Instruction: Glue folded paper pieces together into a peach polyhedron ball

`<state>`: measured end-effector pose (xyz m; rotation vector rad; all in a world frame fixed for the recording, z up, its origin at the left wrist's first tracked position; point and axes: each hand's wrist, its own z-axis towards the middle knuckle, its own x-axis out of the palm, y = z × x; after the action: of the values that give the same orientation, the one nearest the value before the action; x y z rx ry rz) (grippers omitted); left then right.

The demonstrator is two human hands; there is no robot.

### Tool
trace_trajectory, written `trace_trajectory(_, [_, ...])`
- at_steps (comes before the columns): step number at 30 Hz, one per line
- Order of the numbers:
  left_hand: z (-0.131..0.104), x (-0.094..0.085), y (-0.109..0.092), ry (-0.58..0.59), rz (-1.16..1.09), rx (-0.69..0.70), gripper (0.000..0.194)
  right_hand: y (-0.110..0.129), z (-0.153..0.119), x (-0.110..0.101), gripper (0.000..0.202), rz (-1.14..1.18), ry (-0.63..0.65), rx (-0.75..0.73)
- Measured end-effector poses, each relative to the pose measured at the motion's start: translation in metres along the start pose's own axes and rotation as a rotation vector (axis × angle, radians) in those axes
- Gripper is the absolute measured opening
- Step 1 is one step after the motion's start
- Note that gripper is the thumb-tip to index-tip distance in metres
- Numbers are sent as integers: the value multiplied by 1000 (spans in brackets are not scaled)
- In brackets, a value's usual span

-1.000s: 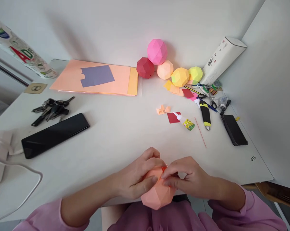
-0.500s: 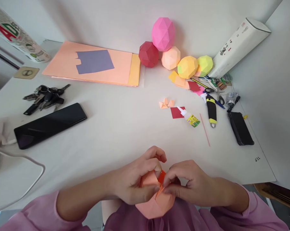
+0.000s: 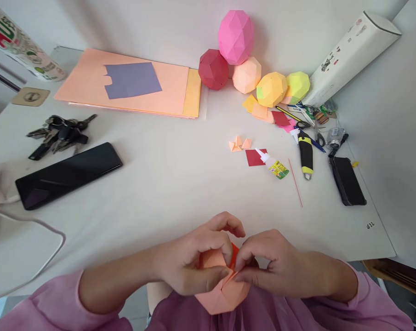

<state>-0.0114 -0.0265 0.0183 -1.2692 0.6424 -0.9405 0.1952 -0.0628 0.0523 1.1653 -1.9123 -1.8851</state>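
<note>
A peach folded-paper ball with an opening in its top sits close to my body, at the table's front edge. My left hand grips its left side, thumb on the outer face and index finger curled at the opening. Opposite, my right hand pinches the paper at the opening's right rim between thumb and fingers. Through the gap the inside looks bright orange. Beyond my hands lie a small glue bottle, a dark red paper square and small folded peach pieces.
Finished paper balls stand along the wall. Stacked paper sheets, keys and a black phone are on the left. A yellow-black cutter, a thin red stick and a dark phone lie right; a white box leans behind.
The head view has shifted slightly, so objects on the table appear a little higher. My hands keep nearly the same grip at the ball's opening, with the fingers slightly shifted.
</note>
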Motion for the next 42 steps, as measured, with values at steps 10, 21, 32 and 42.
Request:
trace_trajectory(10, [-3,-5,-1,77,28,-145,8,-1,3,-1,12,73,6,41])
trace_trajectory(21, [-2,-2,10,-214,33,-113,48,-7,9,-8,9,323,-53,221])
trace_trajectory(32, [-5,3,23,-216,440,-42,110,-10,10,-14,9,290,-351,206])
trace_trajectory(42, [-5,4,20,-133,528,-134,87,-12,12,-10,13,407,-323,245])
